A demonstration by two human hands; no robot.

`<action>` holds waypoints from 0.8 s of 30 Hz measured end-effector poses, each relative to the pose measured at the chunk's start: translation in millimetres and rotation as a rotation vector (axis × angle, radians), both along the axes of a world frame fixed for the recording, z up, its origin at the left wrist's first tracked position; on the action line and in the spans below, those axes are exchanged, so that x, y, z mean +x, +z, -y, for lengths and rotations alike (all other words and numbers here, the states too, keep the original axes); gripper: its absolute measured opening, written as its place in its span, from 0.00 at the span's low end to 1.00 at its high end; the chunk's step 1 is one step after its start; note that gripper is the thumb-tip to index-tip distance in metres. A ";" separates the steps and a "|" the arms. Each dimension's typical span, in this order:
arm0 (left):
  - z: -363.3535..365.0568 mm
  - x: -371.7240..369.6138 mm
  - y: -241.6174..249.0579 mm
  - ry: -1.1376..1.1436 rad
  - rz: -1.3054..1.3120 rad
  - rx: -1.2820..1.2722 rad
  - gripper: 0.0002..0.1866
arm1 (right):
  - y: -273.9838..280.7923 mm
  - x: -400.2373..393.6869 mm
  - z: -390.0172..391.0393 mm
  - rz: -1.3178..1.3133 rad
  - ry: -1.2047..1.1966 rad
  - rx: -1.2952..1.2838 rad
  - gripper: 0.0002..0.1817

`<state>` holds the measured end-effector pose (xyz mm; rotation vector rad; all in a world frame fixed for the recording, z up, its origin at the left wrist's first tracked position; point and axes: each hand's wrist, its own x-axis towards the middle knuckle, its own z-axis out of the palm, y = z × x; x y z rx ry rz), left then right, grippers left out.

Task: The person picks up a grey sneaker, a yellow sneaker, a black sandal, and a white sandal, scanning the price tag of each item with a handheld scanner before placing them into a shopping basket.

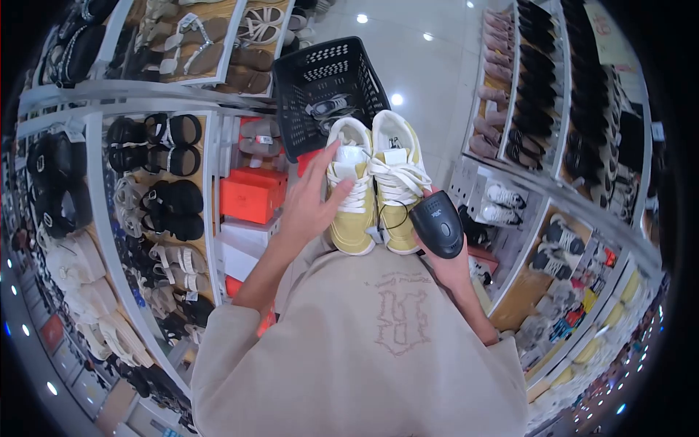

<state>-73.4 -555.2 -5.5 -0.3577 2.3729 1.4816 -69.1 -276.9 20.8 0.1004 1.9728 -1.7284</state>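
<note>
A pair of yellow sneakers (353,222) with white laces is side by side in front of my torso, toes toward me. My left hand (309,200) grips the left shoe, its thumb over the laces and its fingers along the outer side. In my right hand (450,268) is a black handheld barcode scanner (437,224), beside the right shoe (397,186). The scanner covers most of that hand's fingers; whether they also support the shoe is hidden. A thin black loop hangs near the laces, and a small tag (376,234) sits between the toes.
Beyond the sneakers, a black plastic basket (291,109) on the tiled floor (429,80) contains a dark shoe (328,106). Shelves of sandals (175,197) flank me on the left, with orange shoeboxes (251,197) nearby. More shoe shelves (535,109) line the right.
</note>
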 end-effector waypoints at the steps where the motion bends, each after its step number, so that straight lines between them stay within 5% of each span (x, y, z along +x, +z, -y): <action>1: -2.1 -9.0 -2.7 -0.006 -0.171 -0.103 0.35 | -0.8 -14.6 -3.2 0.020 0.024 -0.011 0.42; 2: -3.3 -20.8 -5.7 -0.014 -0.340 -0.205 0.32 | -5.0 -30.0 -5.3 0.024 0.036 -0.013 0.42; 9: 4.6 -106.7 -3.5 0.024 -0.352 -0.336 0.20 | -11.8 -131.6 -15.7 0.261 0.242 0.082 0.39; 11: 19.1 -120.4 -7.5 -0.184 -0.298 -0.273 0.19 | -17.9 -150.4 -17.2 0.242 0.296 0.090 0.39; 15: 32.2 -131.9 -2.9 -0.211 -0.233 -0.173 0.20 | -18.6 -180.2 -12.7 0.158 0.370 0.007 0.40; 21: 20.9 -138.2 19.9 0.039 0.023 -0.024 0.27 | -11.0 -207.9 5.4 0.069 0.480 0.028 0.37; 24: 29.7 -141.7 25.9 -0.164 0.225 -0.153 0.32 | -17.3 -213.8 11.1 -0.017 0.587 0.090 0.39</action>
